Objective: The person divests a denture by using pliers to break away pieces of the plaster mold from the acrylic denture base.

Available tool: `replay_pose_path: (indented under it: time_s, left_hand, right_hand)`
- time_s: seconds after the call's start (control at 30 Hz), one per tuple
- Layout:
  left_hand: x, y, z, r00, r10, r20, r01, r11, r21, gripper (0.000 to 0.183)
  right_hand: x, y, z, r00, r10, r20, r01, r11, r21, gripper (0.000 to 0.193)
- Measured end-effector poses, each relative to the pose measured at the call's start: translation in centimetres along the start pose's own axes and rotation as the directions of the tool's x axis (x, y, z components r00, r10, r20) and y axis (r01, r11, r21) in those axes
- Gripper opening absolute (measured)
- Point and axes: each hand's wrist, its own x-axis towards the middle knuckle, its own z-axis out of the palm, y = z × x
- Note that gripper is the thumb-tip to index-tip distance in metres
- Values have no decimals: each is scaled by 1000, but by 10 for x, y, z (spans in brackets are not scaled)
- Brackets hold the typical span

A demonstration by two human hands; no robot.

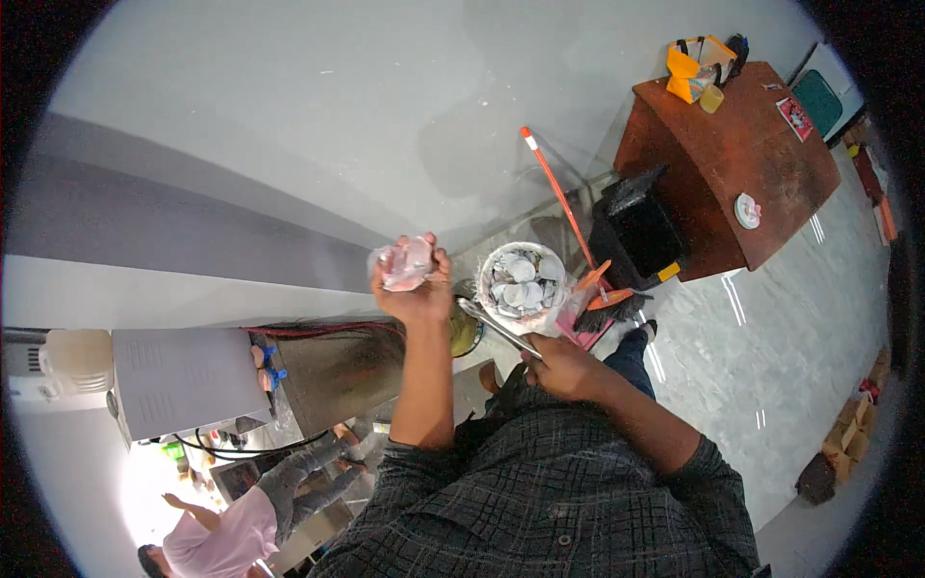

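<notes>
My left hand (pixel 417 297) is raised palm up, its fingers curled round a translucent pinkish piece (pixel 408 265) with a clear, film-like edge; its exact kind is unclear. My right hand (pixel 562 368) is closed on the lower end of a long, thin silvery metal tool (pixel 499 328), whose tip points up and left toward my left forearm. Just beyond the tool stands a round white bucket (pixel 487 306) holding several pale, roundish grey-white pieces (pixel 520 279). The tool passes in front of the bucket's near rim.
An orange-handled broom (pixel 554 183) leans beside a black bin (pixel 644 231) and a pink dustpan (pixel 584 332). Right of them is a brown desk (pixel 727 173) with a yellow bag (pixel 696 72). A grey metal cabinet (pixel 188 380) stands left. A person in pink (pixel 226 535) is lower left.
</notes>
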Motion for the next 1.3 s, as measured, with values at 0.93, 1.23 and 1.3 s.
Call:
replay_pose_path:
  time_s: [0.93, 1.23, 1.3]
  left_hand:
    - [-24, -21, 9, 925, -366, -106, 381, 897, 226, 55]
    - [-26, -31, -6, 905, -425, -23, 411, 857, 311, 61]
    - [-27, -32, -7, 908, -417, -33, 405, 857, 320, 63]
  right_hand:
    - [-6, 11, -21, 949, -241, 202, 170, 934, 316, 83]
    - [-10, -2, -31, 902, 75, 424, -395, 539, 744, 75]
    - [-11, -10, -34, 877, 113, 467, -468, 424, 776, 73]
